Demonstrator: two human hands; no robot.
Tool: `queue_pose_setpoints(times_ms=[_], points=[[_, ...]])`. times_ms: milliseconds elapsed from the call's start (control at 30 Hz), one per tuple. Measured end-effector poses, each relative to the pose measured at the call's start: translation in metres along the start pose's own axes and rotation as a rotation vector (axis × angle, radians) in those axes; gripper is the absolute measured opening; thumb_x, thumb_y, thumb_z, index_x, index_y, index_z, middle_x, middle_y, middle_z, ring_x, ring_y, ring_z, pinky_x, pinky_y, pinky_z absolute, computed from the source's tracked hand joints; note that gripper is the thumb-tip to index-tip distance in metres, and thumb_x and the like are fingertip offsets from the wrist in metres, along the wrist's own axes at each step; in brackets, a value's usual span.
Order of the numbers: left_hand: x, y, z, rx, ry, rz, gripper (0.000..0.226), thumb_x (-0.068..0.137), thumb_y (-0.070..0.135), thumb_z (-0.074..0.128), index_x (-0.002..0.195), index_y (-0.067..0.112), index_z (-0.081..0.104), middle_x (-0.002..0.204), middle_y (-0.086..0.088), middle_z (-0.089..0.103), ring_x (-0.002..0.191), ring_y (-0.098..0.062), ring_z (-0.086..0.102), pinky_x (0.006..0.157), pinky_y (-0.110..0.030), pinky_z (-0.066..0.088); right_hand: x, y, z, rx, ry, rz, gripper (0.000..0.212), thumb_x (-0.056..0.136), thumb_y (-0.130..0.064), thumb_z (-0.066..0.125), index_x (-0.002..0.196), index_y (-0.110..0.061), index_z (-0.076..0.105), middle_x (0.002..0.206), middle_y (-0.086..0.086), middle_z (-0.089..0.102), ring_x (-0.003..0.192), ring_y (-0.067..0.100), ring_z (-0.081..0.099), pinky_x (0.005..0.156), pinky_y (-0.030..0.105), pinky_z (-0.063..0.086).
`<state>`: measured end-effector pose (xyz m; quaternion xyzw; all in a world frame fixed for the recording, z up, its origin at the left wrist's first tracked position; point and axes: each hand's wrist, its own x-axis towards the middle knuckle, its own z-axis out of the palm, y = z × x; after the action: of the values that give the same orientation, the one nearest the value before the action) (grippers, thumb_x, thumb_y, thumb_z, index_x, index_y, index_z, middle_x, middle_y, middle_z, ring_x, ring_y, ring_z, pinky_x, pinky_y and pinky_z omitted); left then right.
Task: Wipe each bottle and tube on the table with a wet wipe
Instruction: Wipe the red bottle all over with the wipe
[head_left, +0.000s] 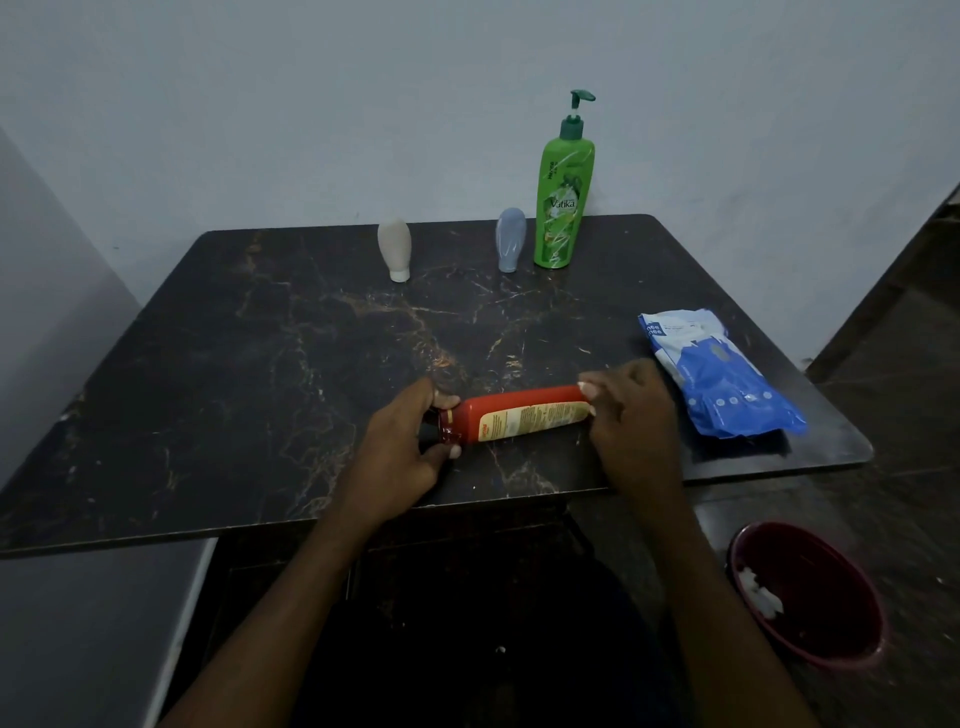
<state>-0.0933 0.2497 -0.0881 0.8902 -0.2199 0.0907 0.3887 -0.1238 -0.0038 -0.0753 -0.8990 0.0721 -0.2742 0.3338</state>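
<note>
A red bottle (519, 414) with a yellow label lies on its side near the front edge of the dark marble table (260, 364). My left hand (405, 447) grips its dark cap end. My right hand (631, 415) curls round the bottle's base end; a wipe in it cannot be made out. A beige tube (395, 249) and a grey-blue tube (510, 239) stand cap-down at the back. Beside the grey-blue tube stands a tall green pump bottle (563, 202). A blue and white wet wipe pack (717, 371) lies at the right.
A dark red bin (810, 597) with white crumpled wipes inside sits on the floor at the lower right. A pale wall rises behind the table. A grey surface lies at the lower left below the table edge.
</note>
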Motion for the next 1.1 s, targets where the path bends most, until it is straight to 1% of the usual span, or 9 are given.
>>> queue_pose_setpoints(times_ms=[100,167,300,433,533,700,867,967,1100], points=[[0.0,0.0,0.0,-0.009,-0.006,-0.012,0.049,0.075,0.007,0.086,0.113,0.022,0.058,0.116,0.023,0.056,0.107,0.01,0.054,0.091,-0.014,0.045,-0.002,0.007,-0.003,0.072,0.033,0.08,0.02,0.096,-0.016,0.059,0.112,-0.014,0.07,0.106,0.004,0.058,0.091,0.005,0.053,0.082,0.021,0.047],[0.001,0.0,0.0,-0.009,-0.012,-0.022,0.049,0.075,0.007,0.086,0.113,0.022,0.057,0.115,0.025,0.054,0.107,0.011,0.053,0.09,-0.015,0.045,-0.008,0.001,0.001,0.055,0.06,0.123,0.022,0.097,-0.015,0.057,0.116,-0.012,0.068,0.109,0.004,0.056,0.092,0.008,0.054,0.077,0.01,0.041],[0.001,0.0,0.0,-0.02,-0.012,-0.032,0.051,0.075,0.007,0.086,0.112,0.026,0.056,0.117,0.018,0.057,0.11,-0.001,0.057,0.093,-0.02,0.048,-0.027,-0.032,0.016,0.029,0.028,0.198,0.03,0.096,-0.008,0.057,0.125,-0.012,0.062,0.123,0.004,0.05,0.095,0.008,0.052,0.071,0.005,0.032],[0.001,0.0,0.0,-0.063,0.013,-0.015,0.051,0.071,0.004,0.089,0.106,0.024,0.058,0.112,0.021,0.063,0.107,-0.001,0.062,0.09,-0.019,0.052,-0.048,-0.069,0.036,0.093,-0.076,-0.051,0.026,0.089,-0.001,0.062,0.112,-0.012,0.065,0.118,0.001,0.055,0.098,0.014,0.058,0.081,0.025,0.052],[0.0,0.001,0.0,-0.093,0.013,0.007,0.048,0.071,0.001,0.087,0.104,0.021,0.059,0.109,0.021,0.065,0.105,0.001,0.064,0.09,-0.017,0.052,-0.055,-0.075,0.045,0.094,-0.121,-0.194,0.019,0.09,-0.004,0.061,0.104,-0.015,0.065,0.112,-0.005,0.056,0.093,0.014,0.061,0.078,0.025,0.053],[0.001,0.004,-0.002,-0.023,-0.02,-0.012,0.046,0.077,0.004,0.084,0.11,0.021,0.057,0.113,0.035,0.05,0.106,0.019,0.05,0.087,-0.007,0.042,-0.038,-0.043,0.027,0.154,-0.024,0.035,0.023,0.092,-0.011,0.061,0.112,-0.021,0.065,0.114,-0.006,0.054,0.096,0.008,0.058,0.084,0.028,0.053],[0.0,0.0,0.0,0.008,0.014,0.086,0.04,0.081,-0.005,0.076,0.11,0.014,0.058,0.119,0.017,0.06,0.11,0.011,0.054,0.094,-0.007,0.043,-0.019,-0.011,0.006,0.151,0.099,0.145,0.021,0.094,-0.013,0.062,0.114,-0.015,0.069,0.106,-0.002,0.056,0.094,0.006,0.057,0.076,-0.002,0.037],[0.001,-0.001,0.0,-0.002,0.03,0.114,0.042,0.081,-0.01,0.072,0.111,0.015,0.059,0.124,0.011,0.063,0.117,0.001,0.056,0.098,-0.01,0.043,-0.021,-0.01,0.005,0.117,0.095,0.115,0.021,0.092,-0.013,0.064,0.112,-0.015,0.07,0.103,-0.003,0.054,0.091,0.006,0.056,0.076,-0.001,0.035],[0.002,-0.002,-0.001,-0.016,0.023,0.127,0.042,0.08,-0.017,0.065,0.108,0.015,0.06,0.127,0.012,0.062,0.121,0.007,0.054,0.1,-0.013,0.045,-0.027,-0.011,0.008,0.066,0.064,0.11,0.023,0.092,-0.012,0.064,0.115,-0.014,0.068,0.11,-0.002,0.056,0.096,0.005,0.057,0.074,0.001,0.036]])
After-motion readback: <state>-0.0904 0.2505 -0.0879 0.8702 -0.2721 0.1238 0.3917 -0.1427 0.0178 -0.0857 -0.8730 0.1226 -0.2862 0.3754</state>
